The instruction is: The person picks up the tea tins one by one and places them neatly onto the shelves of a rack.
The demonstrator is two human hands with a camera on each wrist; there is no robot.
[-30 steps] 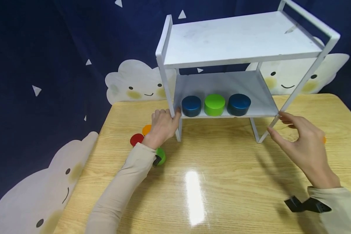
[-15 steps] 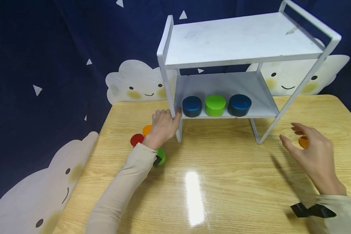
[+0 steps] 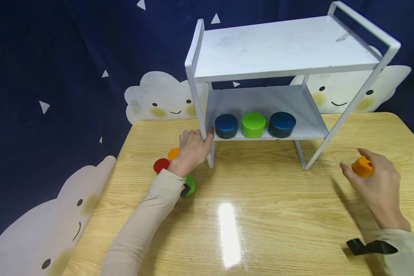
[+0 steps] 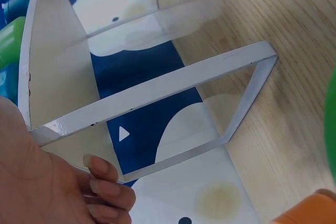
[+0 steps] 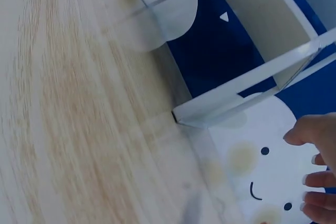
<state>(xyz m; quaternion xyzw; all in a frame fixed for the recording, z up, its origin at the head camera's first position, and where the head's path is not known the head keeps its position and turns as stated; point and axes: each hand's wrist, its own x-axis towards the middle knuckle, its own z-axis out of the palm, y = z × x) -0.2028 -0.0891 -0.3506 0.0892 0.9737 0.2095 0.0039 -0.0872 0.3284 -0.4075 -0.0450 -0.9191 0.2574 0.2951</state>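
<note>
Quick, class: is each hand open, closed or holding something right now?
Left hand: holding the shelf by its left side.
Right hand: open, holding nothing, near the orange block.

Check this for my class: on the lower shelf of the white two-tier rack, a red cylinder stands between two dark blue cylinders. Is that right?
Not quite: the head view shows a bright green cylinder, not a red one, standing between the two dark blue cylinders on the lower shelf of the white two-tier rack.

No legible text, labels, brands or numbers.
</note>
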